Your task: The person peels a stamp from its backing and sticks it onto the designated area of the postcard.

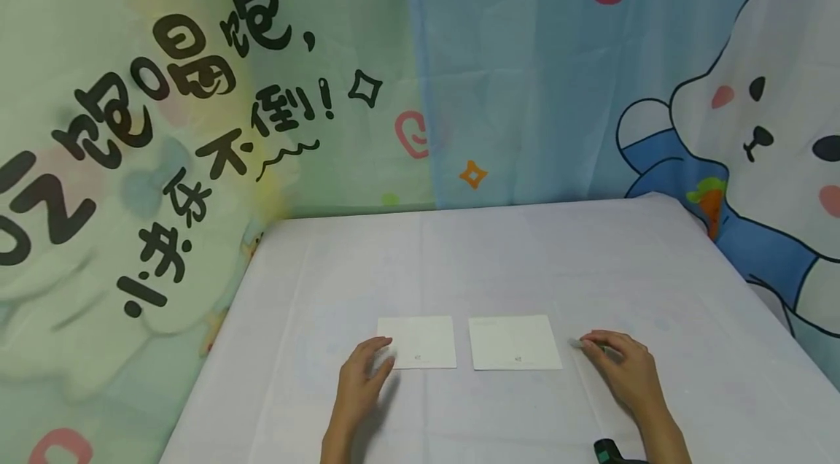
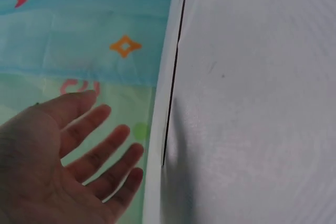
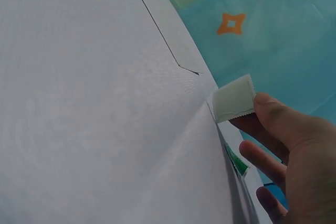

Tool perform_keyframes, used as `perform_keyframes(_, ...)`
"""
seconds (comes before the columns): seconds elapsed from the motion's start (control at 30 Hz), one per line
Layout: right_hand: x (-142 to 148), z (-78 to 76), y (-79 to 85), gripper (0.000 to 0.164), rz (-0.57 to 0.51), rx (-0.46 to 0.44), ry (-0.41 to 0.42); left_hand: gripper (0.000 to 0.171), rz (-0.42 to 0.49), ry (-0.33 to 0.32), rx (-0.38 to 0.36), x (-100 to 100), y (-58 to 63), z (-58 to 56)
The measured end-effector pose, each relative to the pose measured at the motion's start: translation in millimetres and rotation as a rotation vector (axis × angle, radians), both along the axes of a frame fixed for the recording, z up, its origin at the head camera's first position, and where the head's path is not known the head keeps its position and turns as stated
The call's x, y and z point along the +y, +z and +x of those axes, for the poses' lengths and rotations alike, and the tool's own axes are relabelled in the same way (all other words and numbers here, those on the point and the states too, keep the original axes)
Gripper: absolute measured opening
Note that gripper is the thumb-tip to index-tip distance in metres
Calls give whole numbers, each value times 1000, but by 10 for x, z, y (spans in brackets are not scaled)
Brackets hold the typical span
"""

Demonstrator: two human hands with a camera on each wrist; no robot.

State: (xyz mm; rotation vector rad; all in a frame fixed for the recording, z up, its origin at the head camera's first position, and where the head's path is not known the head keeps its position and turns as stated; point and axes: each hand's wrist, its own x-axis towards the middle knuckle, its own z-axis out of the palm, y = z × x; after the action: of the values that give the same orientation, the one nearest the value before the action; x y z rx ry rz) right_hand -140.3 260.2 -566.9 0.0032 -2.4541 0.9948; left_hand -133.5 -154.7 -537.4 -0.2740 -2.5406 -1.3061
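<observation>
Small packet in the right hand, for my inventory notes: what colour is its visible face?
Pale off-white; the small packet shows best in the right wrist view.

Small whitish packet (image 3: 233, 99), serrated-edged, is being pinched at one side, right of the right card (image 1: 515, 342). That card is lying flat, white, small mark near lower edge; matching left card (image 1: 423, 342) is lying just left of it.
</observation>
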Motion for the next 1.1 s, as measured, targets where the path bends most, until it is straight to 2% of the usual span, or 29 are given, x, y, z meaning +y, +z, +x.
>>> perform_keyframes(0.27, -38, 85, 70, 12, -17, -46, -27, 27, -8, -54, -20, 214, 80, 72)
perform_keyframes(0.5, -140, 85, 251, 8, -62, -12, 54, 24, -1, -145, 23, 458, 98, 101)
perform_keyframes(0.67, -291, 77, 422, 9, -81, -6, 86, 21, 22, -196, 14, 649, 174, 109)
perform_keyframes(0.77, -354, 31, 400, 9, -95, 24, 122, 19, 47, -216, -8, 764, 241, 105)
perform_keyframes(0.83, -364, -33, 298, 10, -102, 84, 160, 18, 61, -232, -14, 840, 284, 105)
perform_keyframes(1.0, -502, -78, 252, 14, -129, 169, 219, 18, 114, -286, -38, 1029, 377, 116)
perform_keyframes(1.1, -688, 20, 505, 14, -175, 154, 237, 20, 156, -312, -67, 1131, 429, 121)
